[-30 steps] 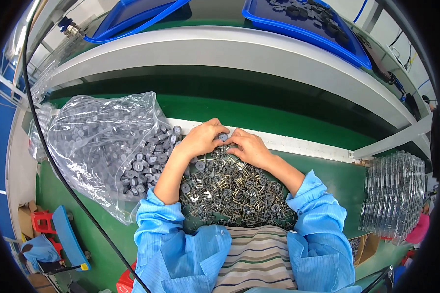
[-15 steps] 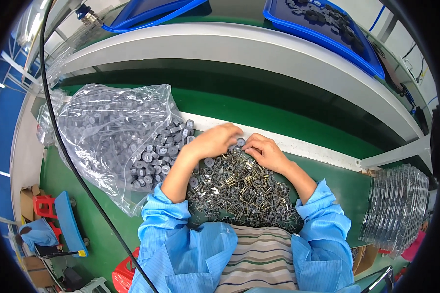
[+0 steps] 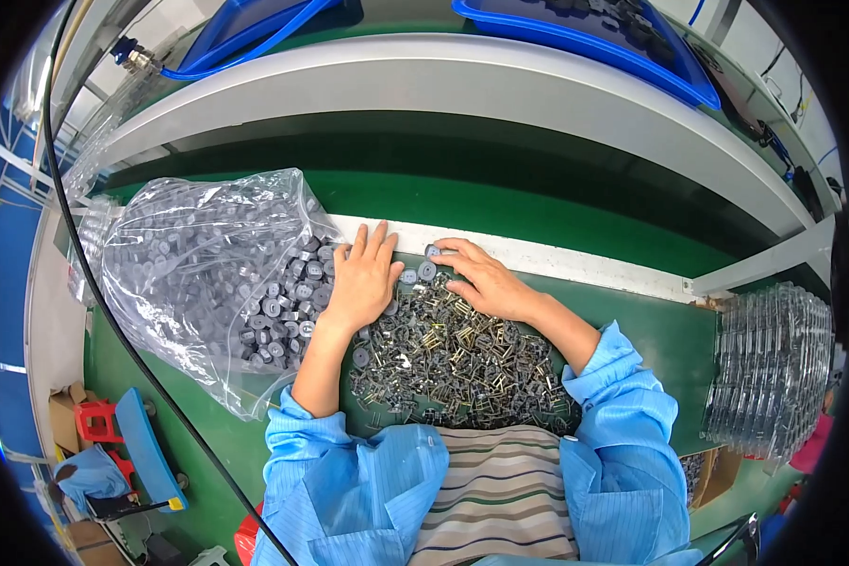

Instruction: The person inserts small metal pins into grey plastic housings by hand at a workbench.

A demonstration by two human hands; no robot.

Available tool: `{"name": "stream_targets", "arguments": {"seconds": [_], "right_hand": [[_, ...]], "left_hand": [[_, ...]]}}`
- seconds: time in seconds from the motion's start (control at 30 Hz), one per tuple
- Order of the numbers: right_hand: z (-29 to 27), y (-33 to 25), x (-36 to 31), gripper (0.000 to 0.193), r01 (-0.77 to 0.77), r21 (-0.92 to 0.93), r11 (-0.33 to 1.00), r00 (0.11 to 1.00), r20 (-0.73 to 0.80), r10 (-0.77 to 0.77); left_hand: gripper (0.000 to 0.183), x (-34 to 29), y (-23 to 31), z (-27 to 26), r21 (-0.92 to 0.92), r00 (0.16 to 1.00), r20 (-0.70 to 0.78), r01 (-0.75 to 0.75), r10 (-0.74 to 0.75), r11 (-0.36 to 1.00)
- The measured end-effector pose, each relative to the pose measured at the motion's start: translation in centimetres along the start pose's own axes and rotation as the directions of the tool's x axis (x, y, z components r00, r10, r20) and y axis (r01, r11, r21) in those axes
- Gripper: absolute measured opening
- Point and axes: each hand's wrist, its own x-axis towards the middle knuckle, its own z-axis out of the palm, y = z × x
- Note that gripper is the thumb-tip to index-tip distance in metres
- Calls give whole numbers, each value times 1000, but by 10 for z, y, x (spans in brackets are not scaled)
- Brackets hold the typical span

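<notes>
Evidently early on, the left hand (image 3: 361, 275) lay flat and open by the ring bag (image 3: 208, 274), the right hand (image 3: 486, 283) pinched one grey ring (image 3: 432, 252), and most clips (image 3: 453, 358) sat heaped on the tabletop (image 3: 660, 330).

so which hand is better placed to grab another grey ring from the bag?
Left, probably. The left hand lies flat at the clear bag's mouth, touching spilled grey rings; the right hand sits over the metal clips.

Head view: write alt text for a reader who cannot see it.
A person's left hand and right hand rest on a pile of small metal parts on a green workbench, beside an open clear bag of grey rings.
</notes>
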Motion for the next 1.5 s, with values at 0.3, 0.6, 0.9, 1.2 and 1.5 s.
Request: {"name": "stream_targets", "arguments": {"seconds": [0.3, 0.6, 0.9, 1.2, 1.5], "right_hand": [[-7, 4, -19, 36, -40, 298, 954, 997, -49, 57], [-5, 3, -16, 20, -85, 99, 991, 994, -62, 91], [-9, -5, -11, 26, -154, -43, 987, 987, 38, 156], [-25, -4, -17, 21, -154, -173, 973, 988, 0, 157], [-30, -21, -28, 5, 61, -466, 883, 998, 23, -57]], "left_hand": [[52, 34, 17, -52, -389, 905, 419, 102, 77, 916], [32, 74, 29, -15, -525, 883, 295, -168, 364, 834], [30, 83, 21, -12, -603, 883, 350, -44, 313, 797], [28, 91, 35, -36, -904, 896, 401, 421, 192, -75], [50, 82, 54, -49, -887, 903, 396, 423, 169, -185]]}}
